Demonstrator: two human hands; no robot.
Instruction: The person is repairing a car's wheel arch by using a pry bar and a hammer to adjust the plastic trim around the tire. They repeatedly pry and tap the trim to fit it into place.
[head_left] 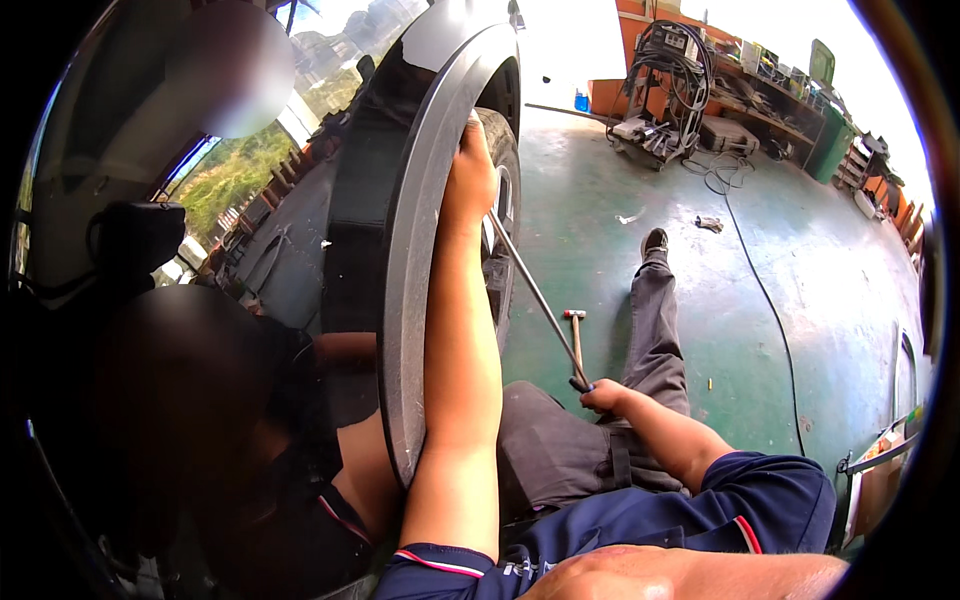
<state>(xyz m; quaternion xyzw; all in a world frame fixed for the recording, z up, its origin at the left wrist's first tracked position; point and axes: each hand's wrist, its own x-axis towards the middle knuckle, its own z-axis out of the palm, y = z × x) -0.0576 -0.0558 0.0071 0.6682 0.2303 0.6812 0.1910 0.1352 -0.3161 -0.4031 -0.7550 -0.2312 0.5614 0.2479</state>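
My left hand point(469, 185) reaches up inside the wheel arch of a shiny black car, between the grey arch trim point(400, 300) and the tyre point(507, 160). Its fingers are hidden behind the trim, so I cannot see whether they grip anything. My right hand point(602, 395) is closed round the dark handle end of a long thin metal rod point(537, 288). The rod slants up and left from that hand, and its far end reaches the wheel beside my left wrist. A hammer point(577, 335) with a wooden handle appears just beyond my right hand.
My outstretched leg point(655, 320) lies on the green floor. A dark cable point(765, 290) snakes across it from a wheeled machine cart point(665, 90). A crumpled glove-like item point(709, 223) lies nearby. A cluttered workbench point(770, 110) and green bin point(830, 145) stand behind.
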